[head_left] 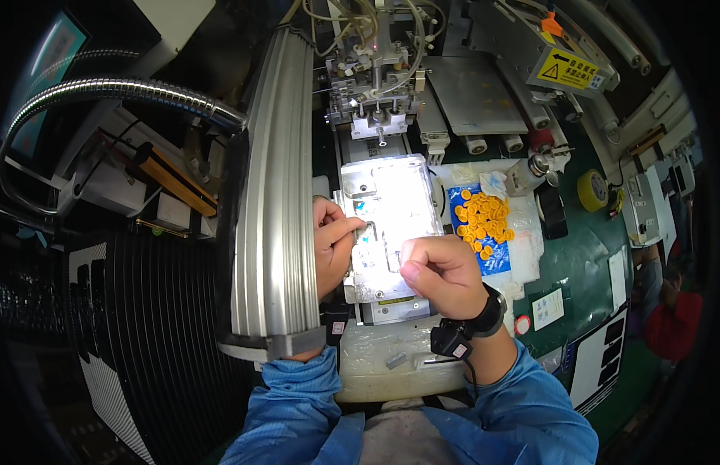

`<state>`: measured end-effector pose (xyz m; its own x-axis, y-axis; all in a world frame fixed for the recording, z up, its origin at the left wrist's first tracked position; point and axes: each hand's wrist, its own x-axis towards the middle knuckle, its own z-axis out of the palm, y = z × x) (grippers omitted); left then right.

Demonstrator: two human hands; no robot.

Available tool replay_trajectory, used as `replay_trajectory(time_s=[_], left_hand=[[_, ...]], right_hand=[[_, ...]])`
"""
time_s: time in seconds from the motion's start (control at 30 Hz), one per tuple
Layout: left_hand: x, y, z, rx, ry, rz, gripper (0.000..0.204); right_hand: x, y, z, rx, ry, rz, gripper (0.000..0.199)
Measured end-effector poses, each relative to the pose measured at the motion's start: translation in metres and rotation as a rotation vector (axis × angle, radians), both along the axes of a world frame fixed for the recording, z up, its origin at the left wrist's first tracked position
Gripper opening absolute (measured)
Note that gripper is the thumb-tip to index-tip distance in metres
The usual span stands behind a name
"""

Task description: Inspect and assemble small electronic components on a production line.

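Under a bright light, a silvery metal fixture plate (410,225) lies in front of me, glaring white over much of its top. At its left edge is my left hand (334,246), thumb and index finger closed together over a recess with small blue bits (361,207) near it. My right hand (447,275) rests over the plate's lower right part, thumb and index finger pinched. Whatever either pinch holds is too small or hidden to make out. A thick aluminium profile (279,178) covers part of my left hand and forearm.
Behind the plate stands a machine head (375,101) with hoses. Right of the plate, several orange rolled finger cots (484,221) lie on a blue sheet (496,263). Farther right are a yellow tape roll (591,191) and a red-rimmed round cap (522,325). A flexible metal tube (120,87) arches at left.
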<state>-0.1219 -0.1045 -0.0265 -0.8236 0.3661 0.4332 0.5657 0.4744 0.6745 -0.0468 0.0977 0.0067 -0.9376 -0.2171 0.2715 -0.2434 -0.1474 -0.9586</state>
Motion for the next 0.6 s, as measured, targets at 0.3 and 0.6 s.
replay_trajectory(time_s=[0.3,0.6], left_hand=[[0.0001,0.0023,-0.0013,0.040,0.014,0.007,0.024],[-0.0003,0.0001,-0.0007,0.025,0.023,0.026,0.025]], right_hand=[[0.0000,0.0002,0.0001,-0.003,-0.004,0.004,0.025],[0.0002,0.0000,0.0022,0.005,-0.012,0.007,0.024]])
